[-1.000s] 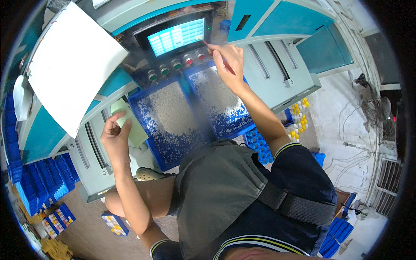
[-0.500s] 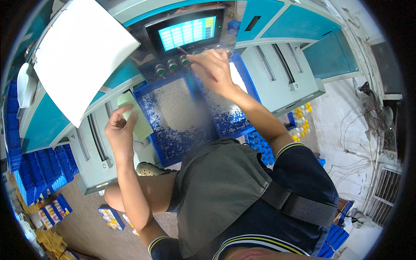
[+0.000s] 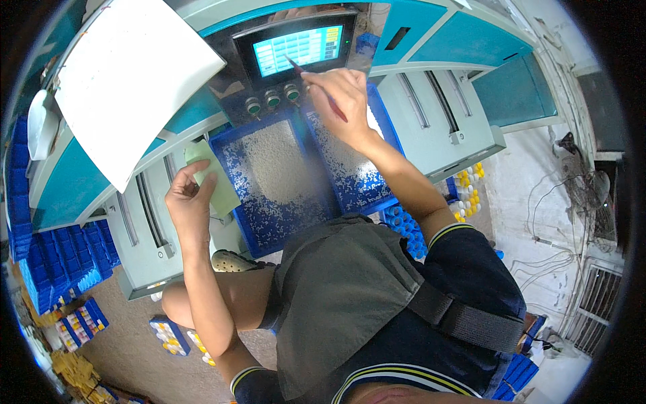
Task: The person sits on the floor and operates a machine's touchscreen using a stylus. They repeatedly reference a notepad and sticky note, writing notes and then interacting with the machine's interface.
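I judge input at the screen point(image 3: 296, 50) underway, remainder unclear: right hand point(image 3: 346, 101) pinching a red pen point(image 3: 338, 110), left hand point(image 3: 190, 205) curled at a green sheet point(image 3: 224, 195), grasping or not I cannot tell

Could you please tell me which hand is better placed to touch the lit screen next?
The right hand, most likely: it holds a red stick whose tip points at the screen, while the left hand is farther off, near the green sheet.

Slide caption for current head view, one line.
Right hand points a slim red stick at a lit screen; left hand overlaps a pale green sheet.
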The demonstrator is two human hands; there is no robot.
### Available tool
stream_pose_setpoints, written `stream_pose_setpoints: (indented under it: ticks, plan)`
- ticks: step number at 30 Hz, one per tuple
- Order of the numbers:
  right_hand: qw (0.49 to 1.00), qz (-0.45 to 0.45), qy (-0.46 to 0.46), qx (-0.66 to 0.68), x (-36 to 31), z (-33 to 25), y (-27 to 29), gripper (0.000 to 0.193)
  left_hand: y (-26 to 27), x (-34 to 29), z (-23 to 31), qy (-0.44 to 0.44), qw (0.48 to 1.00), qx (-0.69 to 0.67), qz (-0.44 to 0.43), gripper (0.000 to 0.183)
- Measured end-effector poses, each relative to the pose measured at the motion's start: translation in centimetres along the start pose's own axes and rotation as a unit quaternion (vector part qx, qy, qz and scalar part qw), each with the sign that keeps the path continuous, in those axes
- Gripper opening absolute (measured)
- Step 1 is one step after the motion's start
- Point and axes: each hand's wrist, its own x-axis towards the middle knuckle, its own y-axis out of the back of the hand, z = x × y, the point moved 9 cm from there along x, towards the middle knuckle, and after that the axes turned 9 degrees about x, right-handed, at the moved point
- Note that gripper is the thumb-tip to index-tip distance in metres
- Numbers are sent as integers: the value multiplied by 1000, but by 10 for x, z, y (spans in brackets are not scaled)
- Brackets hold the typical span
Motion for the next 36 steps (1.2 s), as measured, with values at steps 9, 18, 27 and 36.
stream_pose_setpoints:
  ticks: [9,18,27,36]
  plan:
    - [999,31,9,0,16,7,0,17,0,-1,7,4,1000,19,2,24]
    - [999,12,-21,-24,3,19,9,18,1,0,2,4,1000,20,7,25]
    - [999,35,-23,-17,-4,19,16,20,0,1,5,-3,1000,20,3,25]
    - [998,11,-50,-29,-15,22,15,19,0,1,8,4,999,37,3,30]
